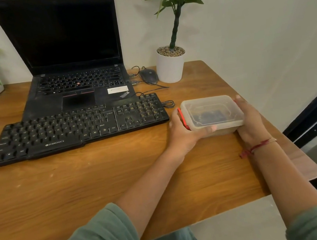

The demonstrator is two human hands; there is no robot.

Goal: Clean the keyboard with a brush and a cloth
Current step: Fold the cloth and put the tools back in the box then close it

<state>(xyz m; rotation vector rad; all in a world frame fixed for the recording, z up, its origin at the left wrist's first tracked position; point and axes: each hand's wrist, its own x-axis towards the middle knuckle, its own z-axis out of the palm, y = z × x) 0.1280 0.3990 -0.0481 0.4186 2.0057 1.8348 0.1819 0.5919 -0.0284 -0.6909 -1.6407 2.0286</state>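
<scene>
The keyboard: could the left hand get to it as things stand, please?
Probably yes: the left hand holds the box just right of the keyboard, nothing between, though it must release the box first.

I see the keyboard [75,130] lying flat on the wooden desk [82,189], a black full-size board with pale lettering and a brand name printed on its front edge. It sits at a slant, left end nearer me, and its far edge runs close along the front of the laptop [77,86]. Its cable [168,104] loops just off the number-pad end. Just beside that end is a cloudy plastic box [210,113], lid on, with a red clip [183,118] on its left side. My left hand [183,130] and right hand [251,120] grip its two ends. Something dark shows through the lid; I cannot tell what.
</scene>
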